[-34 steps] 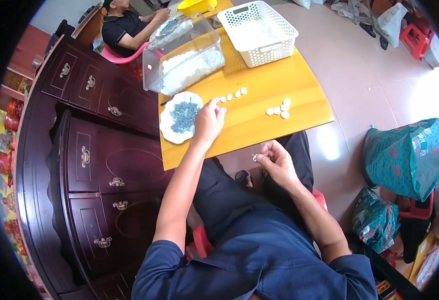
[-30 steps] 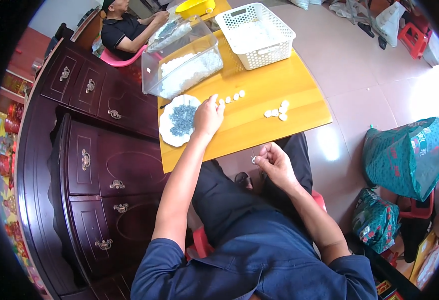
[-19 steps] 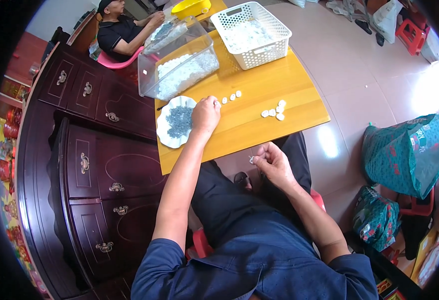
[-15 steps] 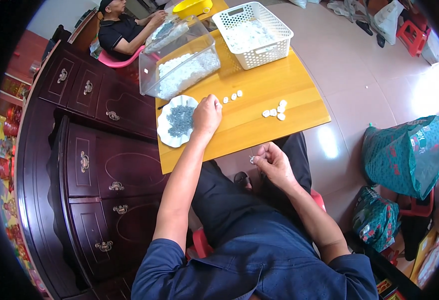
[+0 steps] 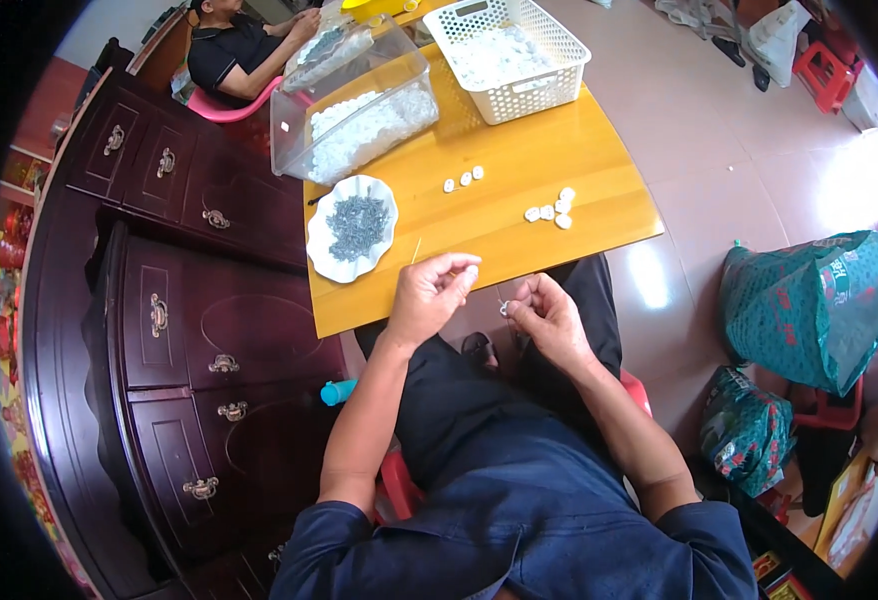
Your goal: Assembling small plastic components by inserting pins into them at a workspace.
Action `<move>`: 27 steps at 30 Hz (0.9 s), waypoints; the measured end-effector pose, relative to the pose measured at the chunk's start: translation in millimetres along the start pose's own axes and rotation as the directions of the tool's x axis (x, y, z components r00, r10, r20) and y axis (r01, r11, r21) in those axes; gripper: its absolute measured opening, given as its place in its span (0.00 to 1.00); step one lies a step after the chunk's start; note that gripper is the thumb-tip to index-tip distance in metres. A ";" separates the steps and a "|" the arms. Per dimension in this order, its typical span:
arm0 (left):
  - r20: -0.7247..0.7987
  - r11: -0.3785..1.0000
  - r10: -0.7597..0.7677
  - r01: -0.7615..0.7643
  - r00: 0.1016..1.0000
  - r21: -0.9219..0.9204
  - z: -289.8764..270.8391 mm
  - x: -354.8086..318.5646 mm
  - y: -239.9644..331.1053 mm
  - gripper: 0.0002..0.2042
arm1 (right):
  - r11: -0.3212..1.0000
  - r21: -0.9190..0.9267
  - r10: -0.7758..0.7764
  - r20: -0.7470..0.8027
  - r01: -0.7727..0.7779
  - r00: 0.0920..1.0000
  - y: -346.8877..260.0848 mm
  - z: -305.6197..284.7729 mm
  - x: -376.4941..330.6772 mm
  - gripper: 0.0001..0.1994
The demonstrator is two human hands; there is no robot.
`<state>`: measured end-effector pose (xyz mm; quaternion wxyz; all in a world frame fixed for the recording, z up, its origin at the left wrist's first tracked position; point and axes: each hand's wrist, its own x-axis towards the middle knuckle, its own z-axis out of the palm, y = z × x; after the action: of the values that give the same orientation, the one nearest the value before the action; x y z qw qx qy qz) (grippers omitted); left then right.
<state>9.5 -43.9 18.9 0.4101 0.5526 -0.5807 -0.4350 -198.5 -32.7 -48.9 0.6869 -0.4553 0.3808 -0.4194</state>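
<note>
1. Nearest: wearer's dark blue shirt [image 5: 549, 520], seated on a red plastic chair [image 5: 397, 482]; forearms reach fwd, both hands by the table's near edge.
2. R hand [image 5: 556, 320], just off the edge, above the lap: thumb + index pinch a small white piece [image 5: 505, 309] w/ a thin prong sticking up.
3. L hand [image 5: 425, 302], at the near edge, just L of R hand & apart from it: thumb & index close tog., other fingers curled; can't tell if anything's btwn the tips.
4. Turquoise cap [image 5: 339, 391], low, beside L forearm.
5. Yellow wood table [image 5: 499, 225]. On its L side, scalloped white plate [image 5: 320, 255] w/ heap of small dark grey pcs [image 5: 357, 226].
6. R of plate, short row of 3 white discs [image 5: 465, 179]; farther R, cluster of approx 5 white discs [image 5: 547, 213].
7. Behind plate: clear plastic bin [image 5: 287, 150], part-full of white pcs. To its R, white perforated basket [image 5: 534, 102], also w/ white pcs.
8. Off to L, dark reddish-brown cabinet [image 5: 249, 305]; off to R, big teal bag [image 5: 799, 315].
9. Far end: co-worker in black top [image 5: 227, 60] on pink chair [image 5: 221, 110], hands raised nr yellow basin [image 5: 371, 9].
</note>
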 end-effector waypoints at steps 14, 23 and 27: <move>0.162 0.985 -0.061 0.085 0.985 -0.149 8.8 -23.5 -18.5 0.10 | 0.999 -0.022 -0.034 -0.001 0.034 0.999 -0.4 3.3 -2.2 0.06; 0.165 0.977 -0.029 0.063 0.986 -0.203 17.5 -28.9 -28.0 0.10 | 0.999 0.048 0.000 0.010 0.000 1.000 -4.0 6.8 -5.8 0.05; 0.161 0.978 -0.015 0.048 0.987 -0.205 20.9 -30.7 -32.3 0.11 | 0.991 0.126 -0.054 0.019 0.051 0.998 -3.2 6.7 -3.3 0.05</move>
<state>0.4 -12.5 -17.8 0.4113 0.4794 -0.5537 -0.5425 -194.4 -28.4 -43.4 0.7072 -0.4258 0.3338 -0.4552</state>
